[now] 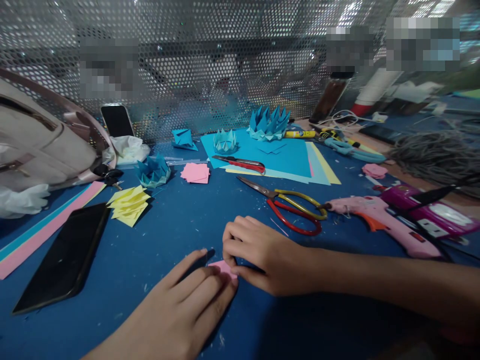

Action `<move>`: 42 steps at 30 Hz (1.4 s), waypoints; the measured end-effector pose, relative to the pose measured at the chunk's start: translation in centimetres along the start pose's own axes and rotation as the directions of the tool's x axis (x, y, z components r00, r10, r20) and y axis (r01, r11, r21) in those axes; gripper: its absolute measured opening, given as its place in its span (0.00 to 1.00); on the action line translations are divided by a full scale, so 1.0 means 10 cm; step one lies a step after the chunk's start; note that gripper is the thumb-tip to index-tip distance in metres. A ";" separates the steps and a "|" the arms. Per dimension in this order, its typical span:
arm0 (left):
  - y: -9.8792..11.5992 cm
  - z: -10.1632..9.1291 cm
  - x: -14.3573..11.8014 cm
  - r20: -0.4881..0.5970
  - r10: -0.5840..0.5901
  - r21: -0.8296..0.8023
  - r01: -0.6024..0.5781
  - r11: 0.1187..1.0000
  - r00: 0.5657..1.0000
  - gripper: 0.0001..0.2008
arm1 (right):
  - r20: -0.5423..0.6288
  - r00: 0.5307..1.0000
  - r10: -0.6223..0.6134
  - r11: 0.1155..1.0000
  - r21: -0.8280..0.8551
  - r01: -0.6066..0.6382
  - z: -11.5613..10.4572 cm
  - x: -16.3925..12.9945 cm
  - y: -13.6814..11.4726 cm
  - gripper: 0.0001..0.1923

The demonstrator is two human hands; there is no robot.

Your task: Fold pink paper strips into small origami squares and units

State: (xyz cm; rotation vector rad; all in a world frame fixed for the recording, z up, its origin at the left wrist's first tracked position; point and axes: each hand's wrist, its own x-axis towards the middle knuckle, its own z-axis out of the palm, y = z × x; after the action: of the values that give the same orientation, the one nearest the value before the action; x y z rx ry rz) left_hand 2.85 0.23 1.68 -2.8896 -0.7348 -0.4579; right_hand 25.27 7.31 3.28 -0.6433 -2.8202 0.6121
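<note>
A small piece of pink paper [224, 270] lies on the blue table, partly covered by my fingers. My left hand [187, 302] presses and holds it from the near left side, with one finger sticking out away from the rest. From the right, my right hand [258, 255] grips the paper's right edge between thumb and curled fingers. Beyond the hands lies a pair of scissors [266, 192] with one red and one yellow handle, blades apart. A stack of pink paper squares [195, 172] and a stack of yellow paper squares [129, 204] are farther back on the left.
At left lie a black phone [63, 255], paper strips [52, 225] and a bag [41, 135]. Folded blue paper crowns [153, 171] and a red cutter knife [243, 164] on blue sheets [288, 157] stand behind. A pink glue gun [386, 220] and purple power strip [431, 210] are at right.
</note>
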 end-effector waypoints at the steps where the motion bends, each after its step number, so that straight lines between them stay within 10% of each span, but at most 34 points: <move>1: 0.00 0.00 0.00 -0.010 -0.002 0.000 0.002 1.000 1.000 0.20 | 0.004 1.000 0.000 1.000 -0.005 0.000 0.00 0.00 0.00 0.01; 36: 0.01 0.09 -0.06 0.000 -0.087 -0.157 0.086 0.984 0.996 0.20 | -0.050 0.999 -0.019 0.999 0.049 0.022 -0.02 -0.01 0.04 0.02; 42: 0.01 0.07 -0.04 0.012 -0.089 -0.193 0.090 0.977 0.996 0.23 | -0.086 0.907 -0.411 0.911 -0.017 0.411 -0.19 -0.03 0.21 0.09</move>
State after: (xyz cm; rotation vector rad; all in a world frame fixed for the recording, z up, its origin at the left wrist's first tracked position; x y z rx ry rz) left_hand 2.75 0.11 0.88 -3.0463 -0.8696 -0.5645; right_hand 26.81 9.57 4.00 -0.0581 -2.7452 0.4898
